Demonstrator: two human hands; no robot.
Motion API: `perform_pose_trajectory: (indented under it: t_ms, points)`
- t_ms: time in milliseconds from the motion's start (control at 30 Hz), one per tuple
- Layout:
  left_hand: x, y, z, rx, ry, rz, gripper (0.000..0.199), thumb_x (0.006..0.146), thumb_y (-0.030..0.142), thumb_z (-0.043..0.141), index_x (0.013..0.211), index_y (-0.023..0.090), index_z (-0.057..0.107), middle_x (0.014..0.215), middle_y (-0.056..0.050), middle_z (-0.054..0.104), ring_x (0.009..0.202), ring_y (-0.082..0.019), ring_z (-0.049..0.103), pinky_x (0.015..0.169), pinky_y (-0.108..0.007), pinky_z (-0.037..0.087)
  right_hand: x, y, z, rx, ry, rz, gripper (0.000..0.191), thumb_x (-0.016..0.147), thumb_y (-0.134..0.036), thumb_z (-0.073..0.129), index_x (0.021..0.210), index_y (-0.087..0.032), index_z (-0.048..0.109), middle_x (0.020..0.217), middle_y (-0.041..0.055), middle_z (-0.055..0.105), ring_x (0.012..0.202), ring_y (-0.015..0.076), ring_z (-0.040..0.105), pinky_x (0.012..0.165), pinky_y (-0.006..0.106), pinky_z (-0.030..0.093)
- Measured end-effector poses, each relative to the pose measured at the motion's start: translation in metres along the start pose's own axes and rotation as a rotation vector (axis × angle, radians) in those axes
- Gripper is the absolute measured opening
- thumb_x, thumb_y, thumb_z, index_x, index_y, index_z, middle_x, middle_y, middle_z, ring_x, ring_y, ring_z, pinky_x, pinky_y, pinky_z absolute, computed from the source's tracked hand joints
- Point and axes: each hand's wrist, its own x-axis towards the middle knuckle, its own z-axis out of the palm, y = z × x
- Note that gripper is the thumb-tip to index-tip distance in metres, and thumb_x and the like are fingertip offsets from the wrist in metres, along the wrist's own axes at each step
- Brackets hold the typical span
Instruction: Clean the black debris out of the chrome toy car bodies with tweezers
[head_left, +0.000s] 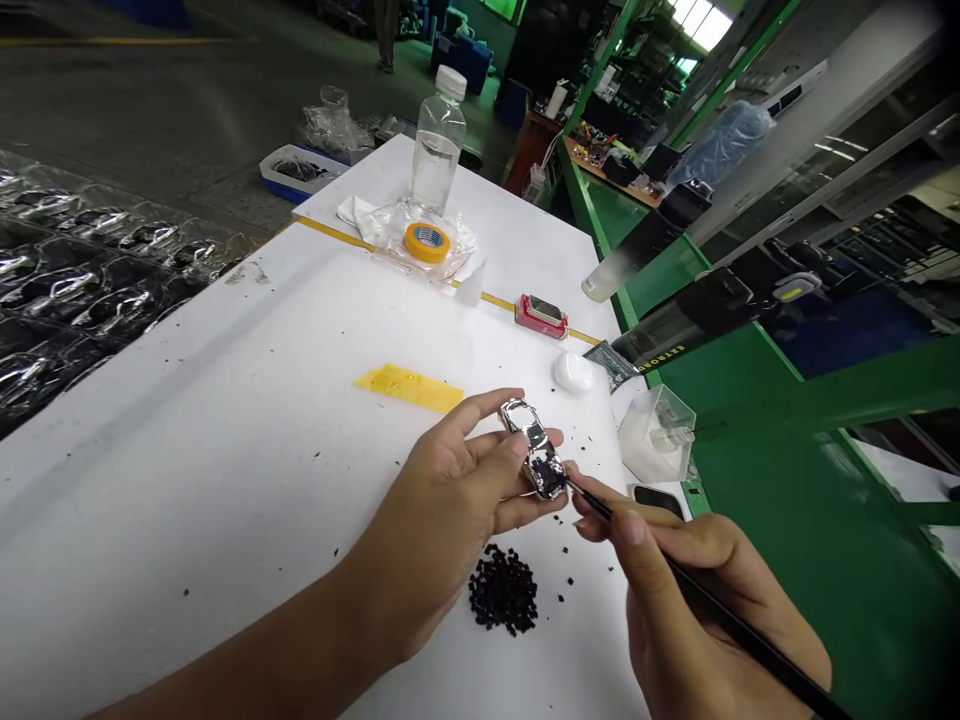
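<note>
Between the thumb and fingers of my left hand [465, 470] is a small chrome toy car body [534, 440], tilted above the white table. My right hand [697, 580] is closed like a pen grip around a thin black stick-like tool [705, 590], perhaps a brush. Its tip meets the near end of the car body, where dark patches show; whether it presses there I cannot tell. Below the hands lies a pile of tiny black pieces [504, 590], with a few strays around it.
On the white table [225, 450] lie a yellow tape strip [410, 386], an orange tape roll [427, 242], a red box [541, 315] and a white lump [573, 372]. A clear bottle [436, 150] stands at the back. Wrapped black parts [82, 250] fill the left; a green frame [750, 430] borders the right.
</note>
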Motion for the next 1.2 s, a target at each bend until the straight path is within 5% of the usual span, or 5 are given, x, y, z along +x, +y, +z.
perform_pose_trajectory:
  t_ms: [367,633,933,1200]
  points:
    - [0.0,-0.002,-0.001,0.037,-0.009,0.042,0.041,0.098,0.019,0.067,0.138,0.024,0.06,0.103,-0.008,0.078,0.093,-0.018,0.075,0.092,-0.037,0.062,-0.001,-0.005,-0.002,-0.003,-0.017,0.172,0.021,0.083,-0.03,0.084,0.072,-0.023,0.068,0.094,0.0021,0.081,0.086,0.0201,0.078,0.08,0.028,0.065]
    - [-0.002,-0.002,-0.003,0.086,-0.025,0.058,0.037,0.098,0.021,0.067,0.135,0.026,0.063,0.099,-0.004,0.078,0.097,-0.019,0.076,0.093,-0.036,0.063,-0.002,-0.011,0.002,-0.081,0.006,0.16,0.021,0.084,-0.032,0.083,0.072,-0.024,0.067,0.096,-0.0016,0.081,0.085,0.0164,0.078,0.082,0.024,0.065]
    - [0.001,-0.003,-0.004,0.118,-0.038,0.082,0.035,0.099,0.019,0.066,0.133,0.026,0.065,0.104,-0.004,0.079,0.102,-0.021,0.076,0.093,-0.035,0.063,-0.001,0.003,-0.005,-0.182,-0.057,-0.041,0.017,0.083,-0.027,0.083,0.077,-0.024,0.068,0.097,0.0002,0.082,0.083,0.0168,0.08,0.077,0.019,0.066]
    - [0.001,-0.001,-0.001,0.073,0.007,0.031,0.038,0.101,0.016,0.059,0.138,0.024,0.06,0.108,-0.01,0.079,0.097,-0.021,0.078,0.09,-0.033,0.063,-0.009,-0.003,0.002,-0.079,0.0,0.013,0.019,0.085,-0.024,0.081,0.076,-0.027,0.065,0.101,-0.0027,0.081,0.089,0.0193,0.08,0.085,0.028,0.065]
